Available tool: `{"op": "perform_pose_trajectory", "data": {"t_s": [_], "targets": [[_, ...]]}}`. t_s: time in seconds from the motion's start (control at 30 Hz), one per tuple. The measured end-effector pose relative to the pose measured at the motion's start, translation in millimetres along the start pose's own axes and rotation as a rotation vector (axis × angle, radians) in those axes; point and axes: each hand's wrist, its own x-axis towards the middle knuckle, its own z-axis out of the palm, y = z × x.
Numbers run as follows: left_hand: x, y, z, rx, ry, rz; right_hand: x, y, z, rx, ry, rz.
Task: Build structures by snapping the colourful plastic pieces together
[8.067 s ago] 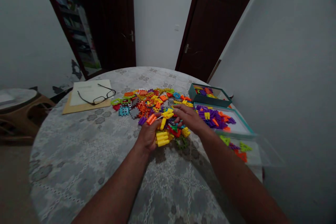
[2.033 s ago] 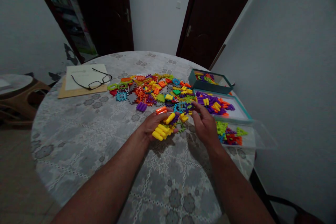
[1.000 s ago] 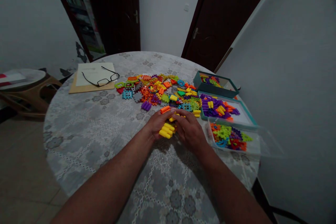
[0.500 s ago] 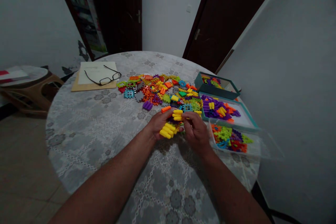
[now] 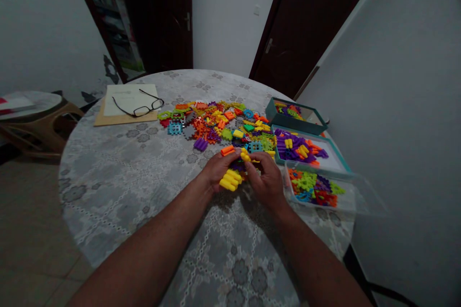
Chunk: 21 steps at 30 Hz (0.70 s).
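My left hand (image 5: 216, 171) is curled around a bunch of yellow plastic tube pieces (image 5: 230, 180), with an orange tube (image 5: 227, 150) at its fingertips. My right hand (image 5: 265, 177) sits close beside it, fingers pinched on a yellow piece (image 5: 245, 156) pressed against that bunch. Both hands rest low over the round table (image 5: 144, 187) with its patterned lace cloth. Just beyond them lies a heap of colourful building pieces (image 5: 216, 125).
A teal tray (image 5: 338, 163) with purple and yellow tubes lies to the right, a teal box (image 5: 291, 123) behind it, and a clear lid (image 5: 356, 204) with flat pieces nearer. Glasses (image 5: 139, 106) rest on papers at the far left. Dark doors stand behind; a stool (image 5: 39, 129) is at left.
My right hand has brought a yellow piece from the heap to the bunch in my left hand and now presses it there. The left hand has stayed in place.
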Motion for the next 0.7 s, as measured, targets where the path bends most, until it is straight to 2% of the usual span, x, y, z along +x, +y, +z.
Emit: {"op": "perform_pose_trajectory", "data": {"t_s": [0.13,0.23,0.3,0.37,0.47,0.6,0.7], "targets": [[1.4,0.1,-2.6,0.037,-0.018,0.005,0.5,4.4,0.4,0.277,0.064,0.299],[3.1,2.1,-4.7,0.013,0.019,-0.024,4.2,6.0,-3.3,0.408,0.094,0.376],[3.3,5.2,-4.8,0.0,0.037,-0.031,9.0,5.9,-11.7,0.396,0.09,0.366],[2.9,10.1,-4.2,0.005,0.065,-0.037,15.9,6.2,-26.3,0.308,0.091,0.324],[3.3,18.4,-4.1,0.011,0.138,-0.034,28.4,12.2,-59.0,0.134,0.149,0.29],[5.0,24.5,-4.6,-0.017,0.182,-0.028,39.9,34.4,-108.9,-0.172,0.349,0.331],[4.0,23.8,-2.5,-0.036,0.196,-0.021,41.1,54.3,-133.4,-0.402,0.512,0.328]]}}
